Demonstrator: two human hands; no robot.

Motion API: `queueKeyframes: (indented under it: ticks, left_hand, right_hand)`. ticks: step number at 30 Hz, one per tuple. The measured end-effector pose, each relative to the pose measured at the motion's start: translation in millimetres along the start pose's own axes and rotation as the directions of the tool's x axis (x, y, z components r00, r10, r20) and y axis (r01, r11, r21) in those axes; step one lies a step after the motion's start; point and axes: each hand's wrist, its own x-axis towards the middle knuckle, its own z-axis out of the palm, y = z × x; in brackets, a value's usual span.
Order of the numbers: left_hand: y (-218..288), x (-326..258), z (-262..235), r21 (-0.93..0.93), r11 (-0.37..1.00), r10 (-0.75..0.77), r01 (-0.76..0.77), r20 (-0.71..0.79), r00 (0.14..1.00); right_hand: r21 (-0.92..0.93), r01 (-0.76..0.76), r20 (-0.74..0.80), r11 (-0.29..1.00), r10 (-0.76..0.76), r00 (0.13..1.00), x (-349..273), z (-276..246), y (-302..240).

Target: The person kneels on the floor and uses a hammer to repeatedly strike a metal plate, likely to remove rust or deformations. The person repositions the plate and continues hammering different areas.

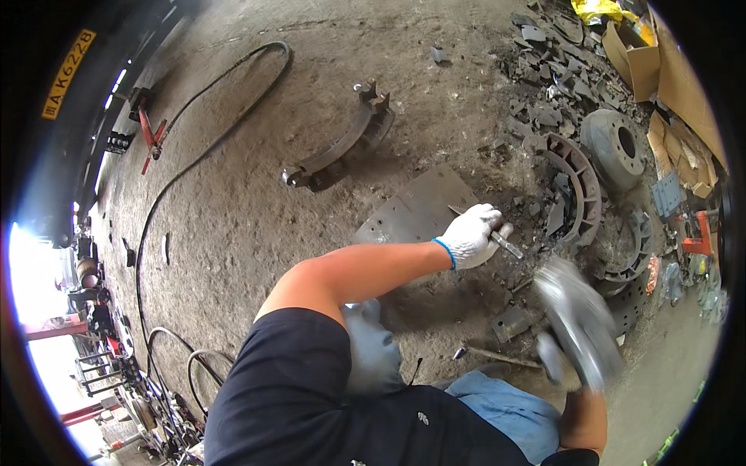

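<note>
- Well, in the head view my left hand (471, 235), in a white glove with a blue cuff, is closed around a slim metal bar (509, 245), which pokes out past my fist toward the lower right.
- Just beside that fist, a flat metal plate (410, 208) dotted with holes lies on the concrete floor (225, 225), partly behind my wrist.
- My right hand (575, 314), gloved too, is badly blurred, lower and farther right; I cannot tell how its fingers stand or what they hold.
- Beyond the plate lies a curved metal shoe (342, 147).
- Right of my left hand I see a ribbed arc (583, 190), a round drum (614, 147) and broken dark shards (556, 101).
</note>
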Motion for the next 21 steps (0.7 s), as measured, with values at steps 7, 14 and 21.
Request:
queueKeyframes:
  ticks: [7, 14, 21]
  left_hand:
    - [-1.6, 1.3, -7.5, -0.015, 1.000, -0.027, 0.027, -0.006, 1.000]
    - [-7.5, 3.7, -11.5, 0.009, 1.000, -0.003, 0.003, 0.014, 1.000]
    - [-13.3, 2.4, -15.3, 0.029, 0.998, 0.061, -0.060, -0.034, 0.998]
  right_hand:
    - [0.651, -0.209, -0.027, 0.729, 0.298, 0.954, 7.4, -8.6, -21.2]
    - [-0.474, 0.202, 0.121, 0.857, -0.164, 0.979, 29.8, 12.1, -36.7]
    - [0.024, -0.077, 0.104, 0.997, 0.074, 0.992, 19.9, -4.8, -1.3]
